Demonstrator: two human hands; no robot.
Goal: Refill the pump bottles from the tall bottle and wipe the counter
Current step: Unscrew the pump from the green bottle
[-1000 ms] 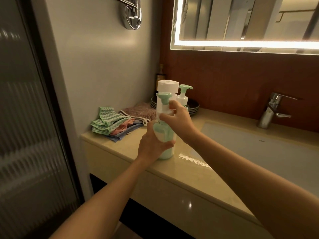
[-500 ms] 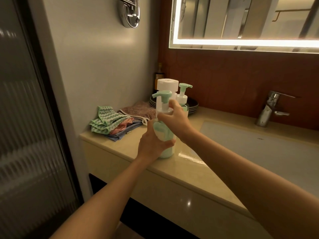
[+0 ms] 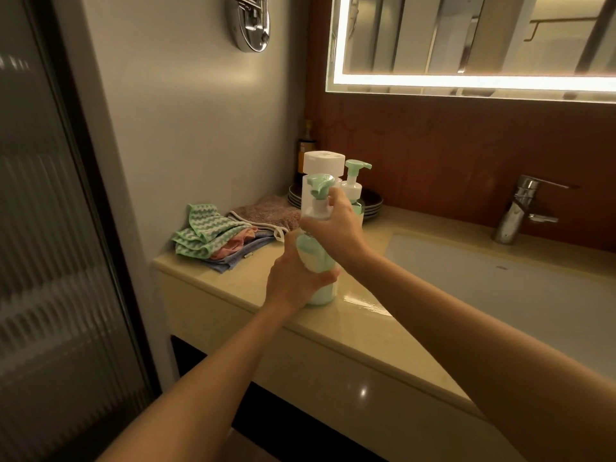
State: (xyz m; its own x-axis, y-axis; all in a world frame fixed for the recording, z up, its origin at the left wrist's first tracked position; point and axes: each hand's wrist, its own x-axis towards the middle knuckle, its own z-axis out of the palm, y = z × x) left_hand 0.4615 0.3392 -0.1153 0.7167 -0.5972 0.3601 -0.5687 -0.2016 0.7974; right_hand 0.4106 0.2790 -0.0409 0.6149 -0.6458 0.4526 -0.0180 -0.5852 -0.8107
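Observation:
A mint-green pump bottle (image 3: 316, 258) stands on the beige counter (image 3: 373, 325). My left hand (image 3: 293, 280) grips its body from the left. My right hand (image 3: 338, 225) grips the white collar under its green pump head (image 3: 320, 184). Behind it stands the tall bottle with a white cap (image 3: 324, 163), mostly hidden. A second pump bottle (image 3: 354, 185) stands to the right of the tall one. Folded cloths (image 3: 213, 238), green zigzag on top, lie at the counter's left end.
A brown towel (image 3: 266, 213) lies behind the cloths. Dark stacked plates (image 3: 371, 203) sit at the back by the wall. A white sink basin (image 3: 500, 295) and chrome faucet (image 3: 516, 211) are to the right. A wet streak (image 3: 366, 303) shines beside the bottle.
The green pump head has turned from pointing left towards pointing right, with my right hand still on the collar. My left hand keeps its hold on the bottle.

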